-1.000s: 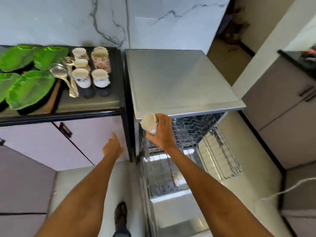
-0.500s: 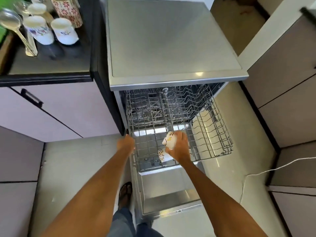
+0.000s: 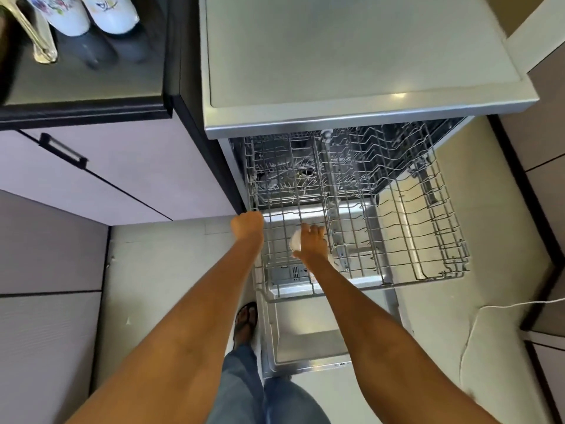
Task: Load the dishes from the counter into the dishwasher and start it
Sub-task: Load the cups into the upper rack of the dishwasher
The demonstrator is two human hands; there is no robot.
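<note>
The dishwasher (image 3: 351,56) stands open with its wire upper rack (image 3: 428,234) pulled out over the lowered door (image 3: 305,341). My right hand (image 3: 313,244) grips a white patterned cup (image 3: 294,242) low inside the rack's front left part. A bit of another white cup (image 3: 334,260) shows just beside my right wrist. My left hand (image 3: 247,224) is curled on the rack's left rim. Two white floral cups (image 3: 65,13) (image 3: 110,12) stand on the black counter (image 3: 85,84) at the upper left.
A metal ladle handle (image 3: 38,41) lies on the counter beside the cups. A cabinet with a dark handle (image 3: 62,151) is under the counter. A white cable (image 3: 477,319) runs across the floor at the right. My sandalled foot (image 3: 244,319) is left of the door.
My right hand has brought the cup from the dishwasher's top edge down into the pulled-out rack. My left hand has moved right to the rack's left rim. My view has tilted downward.
</note>
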